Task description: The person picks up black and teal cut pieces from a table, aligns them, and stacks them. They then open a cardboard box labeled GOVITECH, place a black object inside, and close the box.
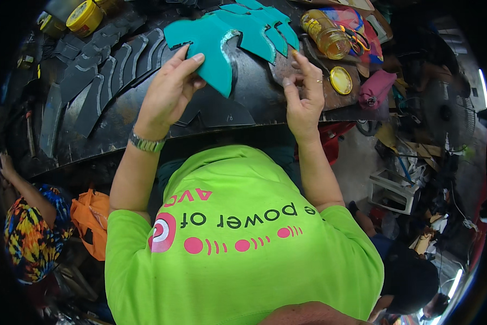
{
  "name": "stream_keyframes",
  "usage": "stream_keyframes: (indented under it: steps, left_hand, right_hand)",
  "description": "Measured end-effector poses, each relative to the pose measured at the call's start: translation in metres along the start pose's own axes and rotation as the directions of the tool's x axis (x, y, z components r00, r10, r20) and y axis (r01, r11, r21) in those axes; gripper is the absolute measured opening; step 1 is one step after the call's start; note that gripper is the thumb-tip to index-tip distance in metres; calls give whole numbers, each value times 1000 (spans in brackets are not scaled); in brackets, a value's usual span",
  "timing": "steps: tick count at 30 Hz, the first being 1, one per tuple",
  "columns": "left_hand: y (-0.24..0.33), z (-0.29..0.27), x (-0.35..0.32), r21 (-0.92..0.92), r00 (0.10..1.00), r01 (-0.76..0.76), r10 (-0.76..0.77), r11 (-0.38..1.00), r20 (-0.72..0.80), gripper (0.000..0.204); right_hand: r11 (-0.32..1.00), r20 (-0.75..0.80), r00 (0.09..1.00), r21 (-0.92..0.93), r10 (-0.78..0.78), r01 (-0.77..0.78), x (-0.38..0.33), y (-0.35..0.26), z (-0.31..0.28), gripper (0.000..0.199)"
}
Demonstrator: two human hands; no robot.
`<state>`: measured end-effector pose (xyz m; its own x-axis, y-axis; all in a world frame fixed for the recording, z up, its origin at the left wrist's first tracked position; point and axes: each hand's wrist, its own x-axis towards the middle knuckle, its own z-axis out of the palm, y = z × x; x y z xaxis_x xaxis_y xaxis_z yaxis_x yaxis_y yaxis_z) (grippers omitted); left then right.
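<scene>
My left hand [174, 89], with a metal watch at the wrist, pinches the left edge of a flat teal cut piece [213, 51] between thumb and fingers. A pale band, perhaps glue, runs along the piece's curved right edge. More teal pieces [260, 40] of similar shape lie overlapped just beyond and to its right on the dark table [265, 89]. My right hand [307, 89] is raised at the right, fingers half bent and thumb apart, with nothing visible in it. Its fingertips are close to the nearest teal pieces; whether they touch is unclear.
Dark cut pieces [113, 70] with pale edges fan out at the left. Yellow tubs [85, 19] stand at the far left. On the right are a jar of amber stuff [330, 40], a yellow lid [340, 80], scissors [357, 40] and a pink pouch [377, 88]. Another person [35, 227] is at lower left.
</scene>
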<state>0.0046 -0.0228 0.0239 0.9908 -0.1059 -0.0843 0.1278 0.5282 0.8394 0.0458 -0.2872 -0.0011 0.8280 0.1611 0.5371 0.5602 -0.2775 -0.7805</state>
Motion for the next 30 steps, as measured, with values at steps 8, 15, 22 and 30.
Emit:
stream_keyframes:
  steps: [8, 15, 22, 30]
  left_hand:
    - [-33, -11, 56, 142, 982, 183, -174, 973, -75, 21]
    - [-38, -13, 99, 275, 975, 210, -181, 938, -126, 26]
    - [-9, -7, 103, 816, 957, 283, -209, 505, -203, 45]
    - [20, 2, 1, 944, 944, -329, -1, -21, 329, 55]
  right_hand:
    - [999, -115, 992, 3, 48, -48, 2, 43, 2, 63]
    - [999, -73, 997, -31, 4, -7, -2, 43, 6, 62]
    - [1000, -67, 998, -31, -7, 5, -1, 44, 6, 63]
    - [999, -59, 998, -40, 8, -10, -1, 43, 5, 65]
